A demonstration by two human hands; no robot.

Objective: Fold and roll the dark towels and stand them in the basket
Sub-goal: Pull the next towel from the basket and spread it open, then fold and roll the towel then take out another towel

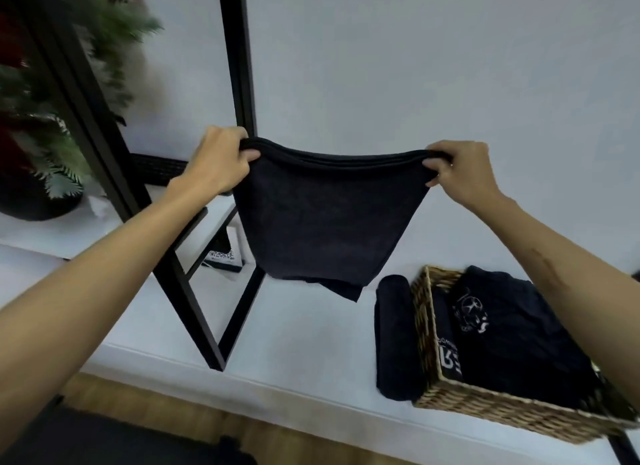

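Both hands, left (218, 163) and right (464, 174), are pinched on a folded towel (325, 219); one roll (394, 336) waits at four o'clock beside the basket (485, 405), unrolled.

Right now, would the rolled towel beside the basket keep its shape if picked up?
Probably soft: the rolled towel is cloth like the held towel, which sags between both hands. Lying on its side, it may roll or loosen.

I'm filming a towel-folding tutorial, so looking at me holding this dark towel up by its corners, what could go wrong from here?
The folded towel hangs in the air, pinched only at its top corners by the left hand and right hand; its uneven lower layers could slip further apart. The rolled towel lies outside the basket near the shelf edge and might get knocked off.
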